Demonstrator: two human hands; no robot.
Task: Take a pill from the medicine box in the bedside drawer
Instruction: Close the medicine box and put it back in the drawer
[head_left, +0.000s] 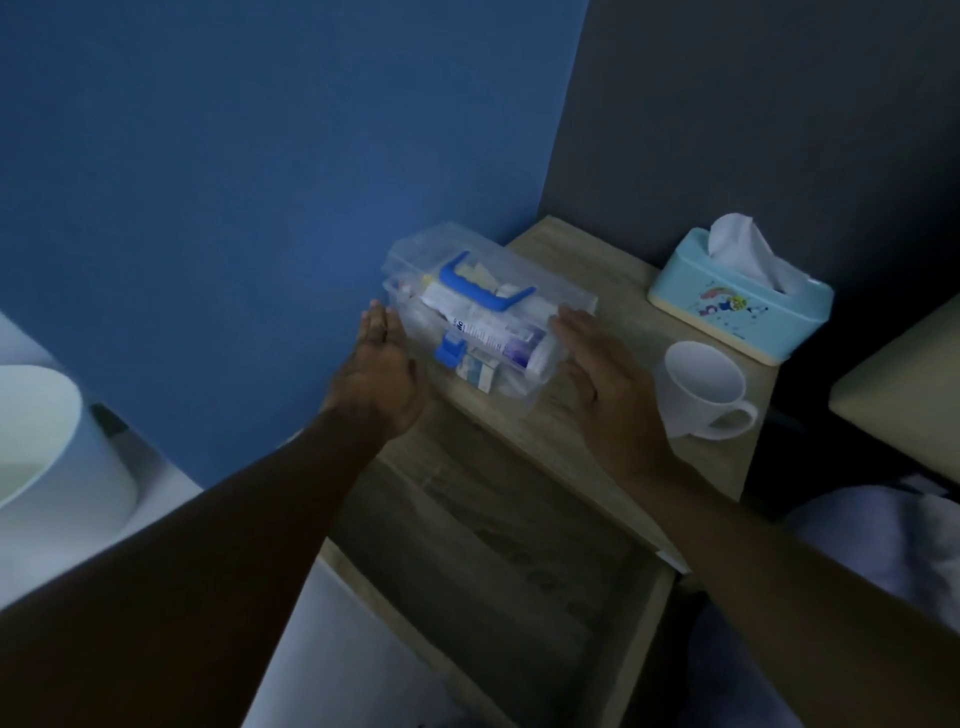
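Note:
A clear plastic medicine box (519, 280) with a blue handle and a blue front latch rests on the wooden bedside table top (597, 436). Tubes and packets show through its shut lid. My left hand (382, 369) is flat beside the box's left end, fingers apart, a small gap between them. My right hand (605, 379) is spread flat at the box's right end, fingertips near or touching its corner. Below the table top the drawer (498, 571) stands pulled out, its inside dark and bare.
A white mug (706, 389) stands just right of my right hand. A light blue tissue box (743, 306) sits behind it. A blue wall runs along the left, a dark wall behind. A white rounded object (47, 441) lies at far left, bedding at lower right.

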